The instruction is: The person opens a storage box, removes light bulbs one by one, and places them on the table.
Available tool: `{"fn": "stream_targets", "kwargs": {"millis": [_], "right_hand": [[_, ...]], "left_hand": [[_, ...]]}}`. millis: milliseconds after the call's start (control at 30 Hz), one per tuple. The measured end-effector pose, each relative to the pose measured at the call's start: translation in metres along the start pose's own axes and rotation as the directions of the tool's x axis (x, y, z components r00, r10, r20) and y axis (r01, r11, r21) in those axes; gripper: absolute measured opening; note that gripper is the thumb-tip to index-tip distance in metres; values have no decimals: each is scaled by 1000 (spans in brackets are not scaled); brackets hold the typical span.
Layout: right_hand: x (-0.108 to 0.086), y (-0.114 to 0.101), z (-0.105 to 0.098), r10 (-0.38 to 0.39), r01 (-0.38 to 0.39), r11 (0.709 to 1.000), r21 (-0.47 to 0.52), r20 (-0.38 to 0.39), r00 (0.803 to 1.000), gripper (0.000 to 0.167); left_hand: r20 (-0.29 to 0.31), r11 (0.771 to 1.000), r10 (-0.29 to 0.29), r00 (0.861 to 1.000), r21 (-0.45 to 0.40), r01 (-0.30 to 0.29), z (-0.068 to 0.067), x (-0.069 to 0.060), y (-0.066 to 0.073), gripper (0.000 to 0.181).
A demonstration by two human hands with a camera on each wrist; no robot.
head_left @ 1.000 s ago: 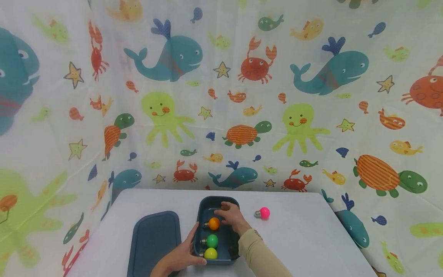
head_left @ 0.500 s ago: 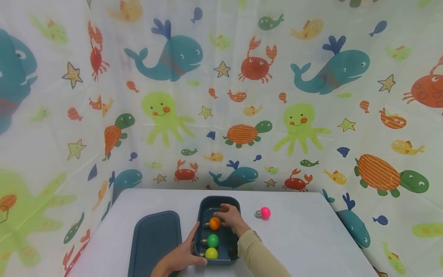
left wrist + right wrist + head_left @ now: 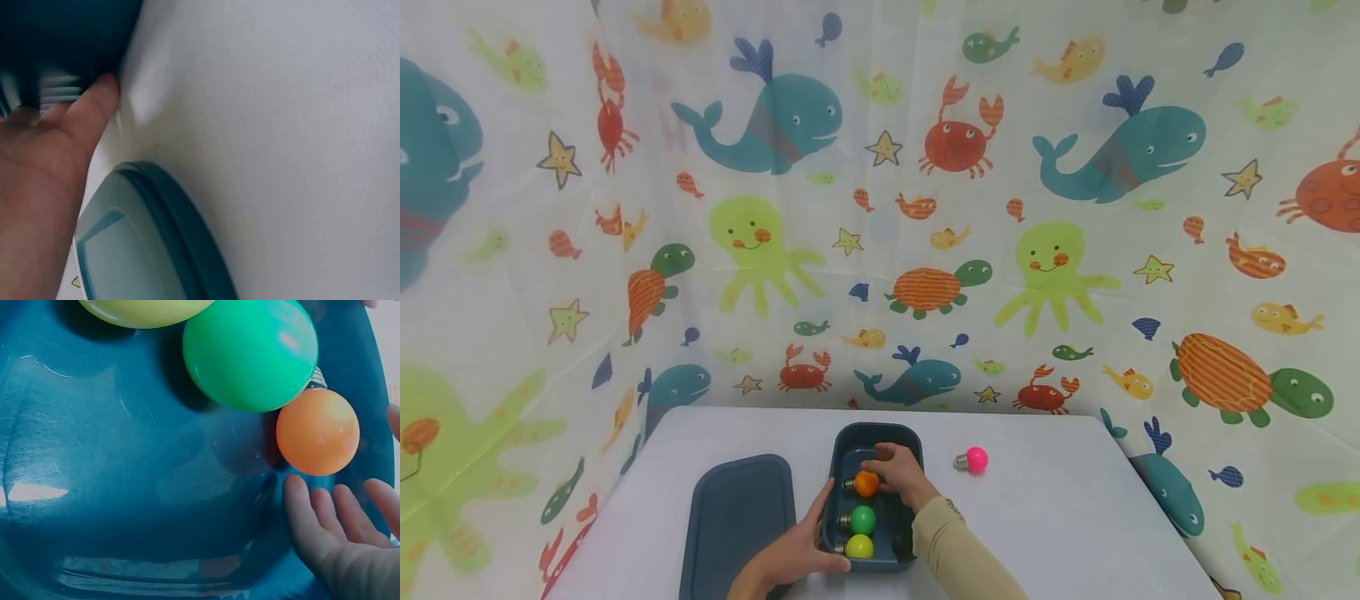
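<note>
A dark blue box (image 3: 859, 434) holds several toy light bulbs: an orange bulb (image 3: 867, 483), a green bulb (image 3: 862, 520) and a yellow bulb (image 3: 859, 547). My left hand (image 3: 793, 552) rests against the box's left wall, with the thumb at its near left corner; in the left wrist view fingers touch the box's outside. Inside the box, my right hand (image 3: 901, 477) is just beyond and right of the orange bulb. The right wrist view shows its loosely bent fingers apart from the orange bulb (image 3: 318, 432), holding nothing. The right sleeve covers part of the box's right side.
A dark blue lid (image 3: 737, 521) lies on the white table (image 3: 1037, 517) left of the box. To the right of the box is a pink bulb (image 3: 977, 460). A curtain (image 3: 880, 208) with sea animals hangs behind the table.
The right hand has moved slightly nearer to the orange bulb, its fingertips lower. The left hand, the box and the bulbs keep their places; the view shifts a little.
</note>
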State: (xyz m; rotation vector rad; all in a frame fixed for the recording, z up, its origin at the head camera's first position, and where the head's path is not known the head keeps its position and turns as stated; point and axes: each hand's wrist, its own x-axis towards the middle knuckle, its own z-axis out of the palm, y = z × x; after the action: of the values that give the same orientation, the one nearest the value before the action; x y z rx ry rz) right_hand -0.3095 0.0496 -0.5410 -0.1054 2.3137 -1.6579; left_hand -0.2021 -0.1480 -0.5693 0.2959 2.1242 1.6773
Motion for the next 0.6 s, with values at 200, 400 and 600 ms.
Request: {"fn": "stream_targets", "kwargs": {"millis": [200,400,600], "right_hand": [[-3,-3,-1,39,-39,999,-23,17,999,54],[-4,-3,-1,78,-77,997,-25,34,996,52],[-4,-2,1,89,-88,996,-27,38,995,46]], "left_hand": [[-4,1000,5,1000,13,-4,0,-1,2,114],[-4,1000,5,1000,21,-4,-1,0,1,114],[6,1000,1,1000,18,-1,-3,0,-1,114]]}}
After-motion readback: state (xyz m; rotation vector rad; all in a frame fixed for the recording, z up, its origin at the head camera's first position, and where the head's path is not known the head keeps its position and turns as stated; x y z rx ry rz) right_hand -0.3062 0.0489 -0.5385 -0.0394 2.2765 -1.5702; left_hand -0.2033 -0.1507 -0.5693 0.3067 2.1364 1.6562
